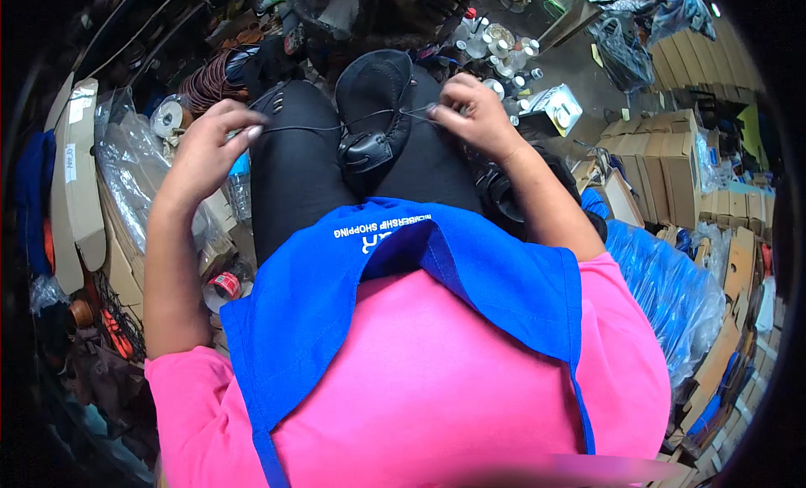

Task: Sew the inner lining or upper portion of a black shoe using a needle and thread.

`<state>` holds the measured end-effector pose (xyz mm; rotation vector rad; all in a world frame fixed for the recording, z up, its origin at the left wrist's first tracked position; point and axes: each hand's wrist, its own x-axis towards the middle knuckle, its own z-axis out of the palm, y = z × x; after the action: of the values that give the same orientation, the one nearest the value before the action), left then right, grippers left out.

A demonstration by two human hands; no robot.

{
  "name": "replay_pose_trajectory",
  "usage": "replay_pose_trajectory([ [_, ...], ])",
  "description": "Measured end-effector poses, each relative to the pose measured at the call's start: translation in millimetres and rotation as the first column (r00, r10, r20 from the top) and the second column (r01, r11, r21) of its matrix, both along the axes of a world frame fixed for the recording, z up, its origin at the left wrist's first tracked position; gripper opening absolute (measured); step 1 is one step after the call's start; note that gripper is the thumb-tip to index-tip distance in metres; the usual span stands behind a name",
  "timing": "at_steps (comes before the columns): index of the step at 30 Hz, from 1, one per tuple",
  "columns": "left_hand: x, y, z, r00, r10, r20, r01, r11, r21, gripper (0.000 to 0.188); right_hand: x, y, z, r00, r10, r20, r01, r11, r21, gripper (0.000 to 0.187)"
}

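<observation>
Nearby, glue bottles (501, 47), cardboard boxes (663, 156), blue plastic bag (663, 278) beside black shoe (375, 110).

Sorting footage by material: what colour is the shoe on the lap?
Black; the shoe shows best in the head view.

Matt black leather shoe (375, 110), thin dark thread (336, 123), blue woven cloth apron (437, 278), crinkled glossy plastic bag (672, 287)

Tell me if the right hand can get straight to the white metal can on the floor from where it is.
Probably yes. The right hand pinches thread over the black shoe, and the white can sits just beyond the knee with nothing between, though the thread would need releasing.
</observation>
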<state>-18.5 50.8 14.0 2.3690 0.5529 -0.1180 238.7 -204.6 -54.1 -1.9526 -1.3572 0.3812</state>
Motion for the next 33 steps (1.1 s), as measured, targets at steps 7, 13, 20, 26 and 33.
replay_pose_trajectory([
  [7,24.1,-31.7,-37.2,0.971,-0.181,0.153,0.197,0.976,-0.092,0.030,36.8,7.6,-26.9,0.131,-0.050,-0.990,0.718,0.693,0.060,0.036],
  [13,5.1,14.4,-2.8,0.968,0.126,-0.219,-0.174,0.961,-0.216,0.029,33.5,3.2,-27.4,-0.220,0.373,-0.901,0.656,0.741,0.146,0.036],
  [20,57.7,-20.9,-18.7,0.427,0.891,-0.150,0.134,-0.227,-0.965,0.035,22.2,2.2,-30.4,-0.430,0.362,-0.827,0.483,0.866,0.128,0.044],
  [26,35.6,44.8,-73.0,0.729,0.685,-0.018,0.145,-0.180,-0.973,0.042,28.4,-32.5,-29.7,-0.062,0.185,-0.981,0.359,0.921,0.152,0.045],
  [33,-0.4,64.8,-55.9,0.774,0.633,0.006,-0.438,0.543,-0.716,0.040,57.3,-101.1,-24.2,0.763,-0.400,-0.507,0.118,0.858,-0.500,0.048],
])
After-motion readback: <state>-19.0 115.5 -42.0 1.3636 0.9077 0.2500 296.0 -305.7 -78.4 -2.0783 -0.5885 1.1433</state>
